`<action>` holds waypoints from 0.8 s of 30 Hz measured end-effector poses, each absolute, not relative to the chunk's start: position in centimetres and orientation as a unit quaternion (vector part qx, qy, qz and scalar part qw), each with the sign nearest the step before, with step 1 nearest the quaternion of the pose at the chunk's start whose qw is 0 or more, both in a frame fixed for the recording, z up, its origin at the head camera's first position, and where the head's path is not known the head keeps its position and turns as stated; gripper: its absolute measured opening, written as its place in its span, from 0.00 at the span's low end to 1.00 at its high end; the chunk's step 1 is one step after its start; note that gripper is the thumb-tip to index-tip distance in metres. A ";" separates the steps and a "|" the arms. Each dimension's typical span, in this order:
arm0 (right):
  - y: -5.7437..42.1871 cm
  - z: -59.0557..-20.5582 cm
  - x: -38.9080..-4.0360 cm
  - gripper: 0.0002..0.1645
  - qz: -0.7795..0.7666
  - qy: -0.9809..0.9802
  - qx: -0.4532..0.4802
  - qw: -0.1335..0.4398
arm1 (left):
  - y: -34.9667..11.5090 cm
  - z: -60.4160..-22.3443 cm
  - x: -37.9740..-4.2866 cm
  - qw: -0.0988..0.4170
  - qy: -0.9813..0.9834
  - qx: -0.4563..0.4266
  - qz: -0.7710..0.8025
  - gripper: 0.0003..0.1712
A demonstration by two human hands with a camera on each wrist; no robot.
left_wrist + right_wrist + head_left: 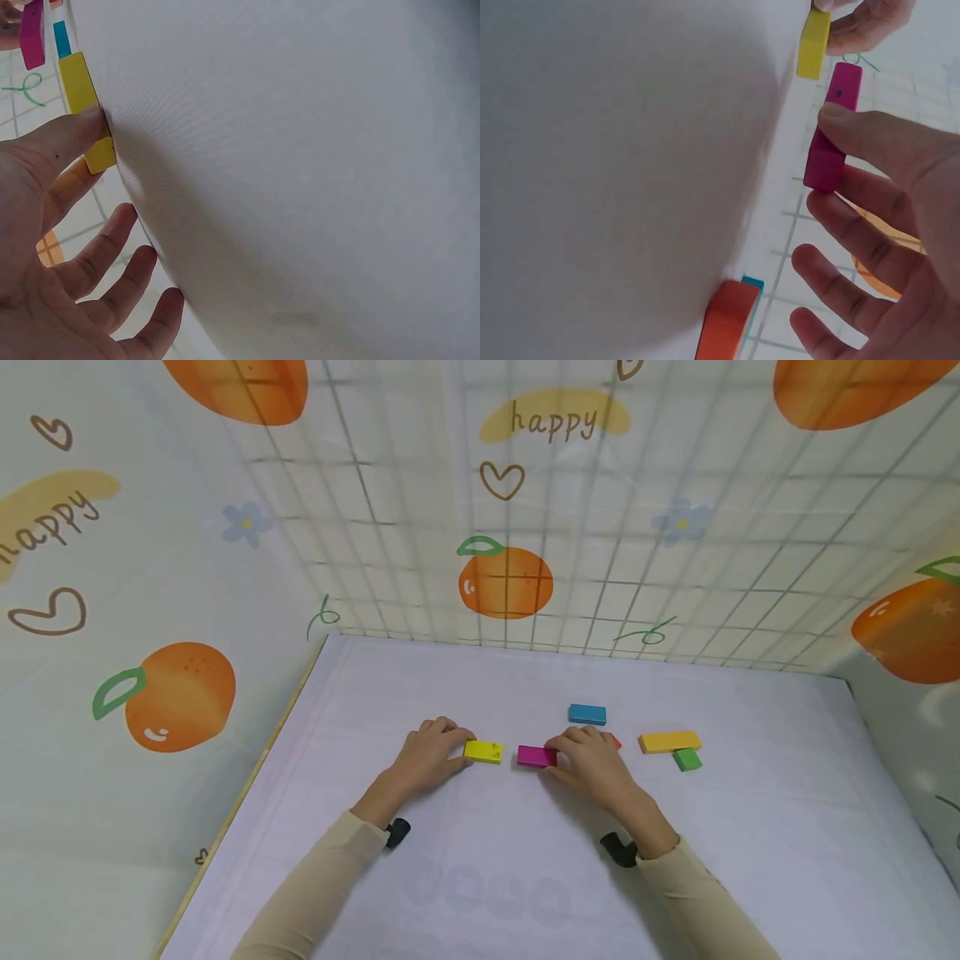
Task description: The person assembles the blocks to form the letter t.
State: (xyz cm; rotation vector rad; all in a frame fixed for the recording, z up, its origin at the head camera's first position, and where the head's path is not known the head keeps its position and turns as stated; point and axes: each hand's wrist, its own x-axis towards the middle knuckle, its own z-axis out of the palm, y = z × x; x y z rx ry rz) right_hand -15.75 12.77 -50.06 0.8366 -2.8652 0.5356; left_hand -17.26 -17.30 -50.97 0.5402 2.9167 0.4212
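1 blue block, green block beside amber block, white tabletop, fruit-printed backdrop

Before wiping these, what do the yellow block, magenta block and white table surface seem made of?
Yellow block: probably painted wood, satin; even colour, softened edges. Magenta block: same look and signs; plastic possible for both. White table surface: perhaps cloth or vinyl, fairly matte; fine texture close up.
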 end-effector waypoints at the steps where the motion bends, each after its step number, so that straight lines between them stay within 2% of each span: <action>1: 12.6 -50.2 -15.8 0.20 0.174 -0.943 0.277 0.055 | -17.3 -50.9 -17.2 0.074 0.971 0.179 0.142 0.24; 24: 10.1 -50.9 -17.0 0.22 0.143 -0.959 0.244 0.000 | -17.3 -50.7 -17.2 0.074 0.971 0.177 0.140 0.25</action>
